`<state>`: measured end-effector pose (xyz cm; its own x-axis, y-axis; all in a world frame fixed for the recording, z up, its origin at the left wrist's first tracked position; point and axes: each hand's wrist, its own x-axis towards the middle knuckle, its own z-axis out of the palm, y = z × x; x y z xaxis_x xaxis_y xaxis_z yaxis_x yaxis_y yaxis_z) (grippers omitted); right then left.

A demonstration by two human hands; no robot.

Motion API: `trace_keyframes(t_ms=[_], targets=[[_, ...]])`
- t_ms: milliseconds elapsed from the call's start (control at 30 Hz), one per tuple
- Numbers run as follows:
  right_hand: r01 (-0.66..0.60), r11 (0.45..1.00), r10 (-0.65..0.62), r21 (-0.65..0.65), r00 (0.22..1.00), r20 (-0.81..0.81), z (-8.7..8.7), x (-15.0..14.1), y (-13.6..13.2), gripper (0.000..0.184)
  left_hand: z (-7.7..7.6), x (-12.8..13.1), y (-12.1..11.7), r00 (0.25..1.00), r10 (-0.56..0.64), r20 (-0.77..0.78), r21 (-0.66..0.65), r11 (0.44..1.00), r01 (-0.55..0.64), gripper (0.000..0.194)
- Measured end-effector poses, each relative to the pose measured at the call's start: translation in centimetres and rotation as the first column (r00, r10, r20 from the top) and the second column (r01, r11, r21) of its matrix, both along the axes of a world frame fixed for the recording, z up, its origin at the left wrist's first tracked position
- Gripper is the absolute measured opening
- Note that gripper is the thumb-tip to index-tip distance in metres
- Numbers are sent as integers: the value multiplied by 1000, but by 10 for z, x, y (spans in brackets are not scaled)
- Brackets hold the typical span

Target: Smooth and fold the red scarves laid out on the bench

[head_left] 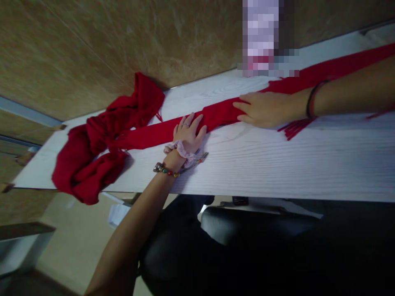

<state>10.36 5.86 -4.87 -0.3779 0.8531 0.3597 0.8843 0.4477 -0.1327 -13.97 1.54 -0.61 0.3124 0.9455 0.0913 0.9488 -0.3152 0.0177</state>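
Observation:
A red fringed scarf (157, 133) lies as a long, narrow strip along a white wood-grain table (277, 164). My left hand (189, 133) rests flat on the strip near its middle, fingers spread; a pale scrunchie and a beaded bracelet circle that wrist. Farther right, my right hand (263, 109) lies with outstretched fingers on the same red cloth, a dark band at its wrist. Fringe strands (294, 128) stick out below the right wrist. Red cloth continues past that forearm toward the right edge. Neither hand pinches the fabric.
A crumpled heap of red fabric (77, 160) sits at the table's left end and partly overhangs the front edge. A brown marbled wall (123, 45) runs behind the table. A pixelated pale item (262, 33) is at the back. Below is a black seat (234, 224).

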Motion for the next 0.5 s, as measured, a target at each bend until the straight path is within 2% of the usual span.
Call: trace_keyframes(t_ms=[67, 167, 300, 500], targets=[[-111, 985, 125, -132, 987, 105, 21, 1, -18, 54, 1, 1, 0, 999, 34, -2, -22, 999, -34, 50], [-89, 978, 123, -191, 977, 173, 39, -2, -44, 55, 4, -1, 0, 997, 71, -25, -44, 996, -72, 50], [-75, 986, 103, -151, 978, 183, 41, -3, -63, 51, 6, -13, 6, 995, 86, -51, -79, 993, -90, 50], [-55, 990, 76, -131, 984, 161, 42, -3, -69, 49, 14, -32, 13, 982, 179, -66, -146, 971, -187, 49]])
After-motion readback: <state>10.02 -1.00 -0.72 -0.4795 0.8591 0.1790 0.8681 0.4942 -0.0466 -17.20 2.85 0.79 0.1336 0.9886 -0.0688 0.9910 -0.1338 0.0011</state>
